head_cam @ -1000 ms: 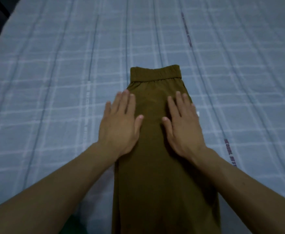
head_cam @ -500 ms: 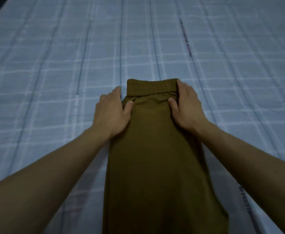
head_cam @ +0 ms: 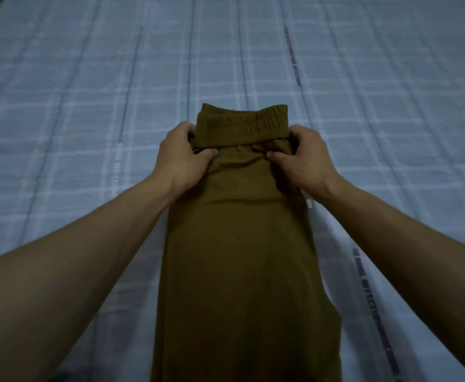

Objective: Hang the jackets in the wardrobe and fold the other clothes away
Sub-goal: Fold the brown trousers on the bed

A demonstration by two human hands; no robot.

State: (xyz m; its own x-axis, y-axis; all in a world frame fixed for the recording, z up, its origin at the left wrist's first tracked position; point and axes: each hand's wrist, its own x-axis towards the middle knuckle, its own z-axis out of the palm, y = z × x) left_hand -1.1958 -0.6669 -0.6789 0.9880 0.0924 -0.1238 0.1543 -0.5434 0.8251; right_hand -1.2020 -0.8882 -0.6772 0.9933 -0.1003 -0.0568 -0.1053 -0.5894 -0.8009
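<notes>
A pair of olive-brown trousers (head_cam: 239,257) lies lengthwise on the bed, folded into a narrow strip, with the elastic waistband (head_cam: 242,124) at the far end. My left hand (head_cam: 183,155) grips the left corner of the waistband, thumb on top and fingers curled under. At the right corner my right hand (head_cam: 303,158) grips it the same way. The waistband end is lifted off the bed and curls back towards me. A small white label shows at the trousers' right edge.
The trousers lie on a bed with a light blue checked sheet (head_cam: 88,106) that fills the view. A dark gap shows at the top left corner beyond the bed's edge.
Both hands slid from flat on the trousers up to the waistband corners, curled round them, and lifted the waistband end off the sheet.
</notes>
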